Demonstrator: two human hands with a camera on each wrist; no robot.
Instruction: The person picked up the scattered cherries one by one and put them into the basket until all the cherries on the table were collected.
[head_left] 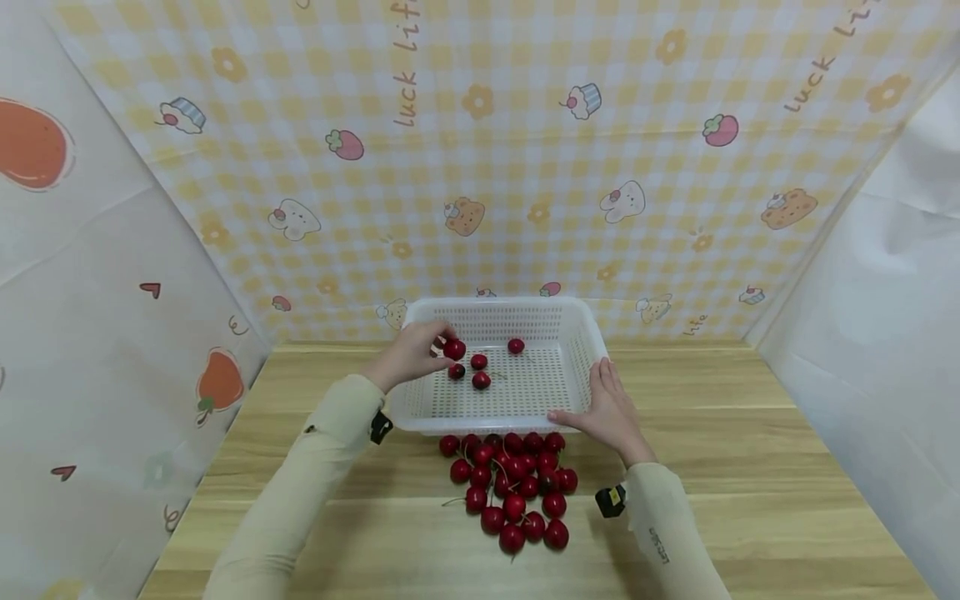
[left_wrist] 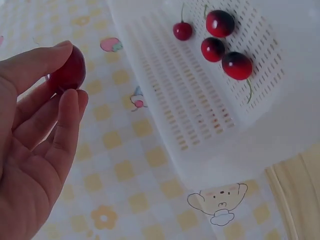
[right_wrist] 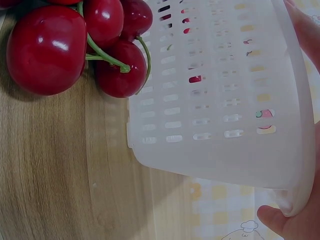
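A white slatted plastic basket [head_left: 495, 425] stands on the wooden table, with several dark red cherries [head_left: 481, 380] lying on its floor. My left hand [head_left: 412, 354] is over the basket's left side and pinches one cherry [left_wrist: 70, 70] between thumb and fingertips. That cherry is held up, apart from those inside the basket. At the front right corner, my right hand [head_left: 609, 414] grips the basket's rim, the thumb along the front edge and the fingers on the right side. In the right wrist view only parts of this hand [right_wrist: 305, 210] show beside the rim.
A loose pile of cherries [head_left: 513, 507], some with green stems, lies on the table [head_left: 735, 483] close to the basket's front wall. Behind the basket hangs a yellow checked cloth [head_left: 525, 167]. White printed sheets [head_left: 112, 333] flank both sides.
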